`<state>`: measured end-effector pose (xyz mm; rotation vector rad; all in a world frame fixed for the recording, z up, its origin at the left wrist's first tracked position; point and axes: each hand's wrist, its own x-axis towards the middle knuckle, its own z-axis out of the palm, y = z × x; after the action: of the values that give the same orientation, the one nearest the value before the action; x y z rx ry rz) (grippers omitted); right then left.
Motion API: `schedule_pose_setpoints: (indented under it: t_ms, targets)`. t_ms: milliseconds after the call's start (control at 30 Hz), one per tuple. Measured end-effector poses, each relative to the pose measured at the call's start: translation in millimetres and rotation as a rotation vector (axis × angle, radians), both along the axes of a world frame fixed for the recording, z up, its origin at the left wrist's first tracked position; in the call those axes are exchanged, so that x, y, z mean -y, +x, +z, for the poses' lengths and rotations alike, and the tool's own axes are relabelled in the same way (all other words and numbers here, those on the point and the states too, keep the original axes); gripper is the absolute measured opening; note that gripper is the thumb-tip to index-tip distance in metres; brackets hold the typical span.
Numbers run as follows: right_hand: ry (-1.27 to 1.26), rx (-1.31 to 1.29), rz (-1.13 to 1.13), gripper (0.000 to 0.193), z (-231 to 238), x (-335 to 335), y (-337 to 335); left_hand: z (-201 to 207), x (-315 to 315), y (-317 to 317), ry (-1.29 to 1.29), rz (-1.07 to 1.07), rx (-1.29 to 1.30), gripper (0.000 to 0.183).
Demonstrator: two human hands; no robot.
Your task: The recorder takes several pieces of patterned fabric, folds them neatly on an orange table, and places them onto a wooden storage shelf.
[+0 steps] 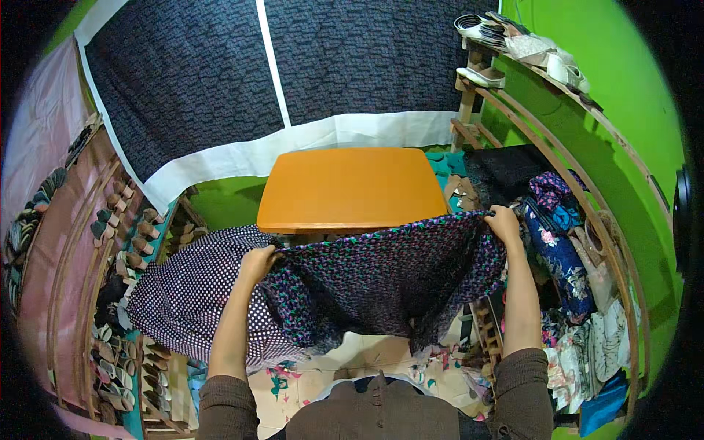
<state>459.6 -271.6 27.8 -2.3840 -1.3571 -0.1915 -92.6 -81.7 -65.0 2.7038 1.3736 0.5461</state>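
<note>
A dark piece of fabric [374, 271] with a small purple and green pattern is stretched between my two hands. My left hand [258, 264] pinches its upper edge on the left, and my right hand [503, 222] grips the same edge on the right, a bit higher. The cloth sags in the middle and hangs down in front of me. Beyond its upper edge stands an orange table [356, 187]. Beside my left forearm lies a large heap of dark polka-dot cloth [198, 290], partly behind my arm.
Shoe racks [139, 242] line the left side. On the right, a wooden rack [565, 125] carries shoes and folded clothes [587, 352], with a blue floral roll of cloth [559, 264] nearby. Fabric scraps [282, 378] litter the tiled floor. Dark curtains [198, 73] with white borders hang at the back.
</note>
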Motion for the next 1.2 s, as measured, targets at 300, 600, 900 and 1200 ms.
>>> schedule_pose_setpoints:
  t_ms: [300, 600, 900, 1200]
  targets:
    - [-0.009, -0.039, -0.047, 0.028, -9.1, 2.3, -1.0, 29.6, 3.8, -35.1, 0.434, -0.061, -0.148, 0.011]
    - [-0.747, -0.569, 0.080, 0.070, -58.4, -3.4, -33.7, -44.6, 33.1, 37.4, -0.168, 0.172, 0.035, 0.025]
    - [-0.023, -1.177, -0.213, 0.046, -44.9, -54.8, -120.1, -0.6, 11.4, 70.8, -1.503, 0.177, 0.972, 0.027]
    - [-0.166, -0.790, 0.814, 0.040, -26.5, -81.0, -207.4, 49.9, 82.7, 178.0, -1.468, -0.208, 1.282, 0.038]
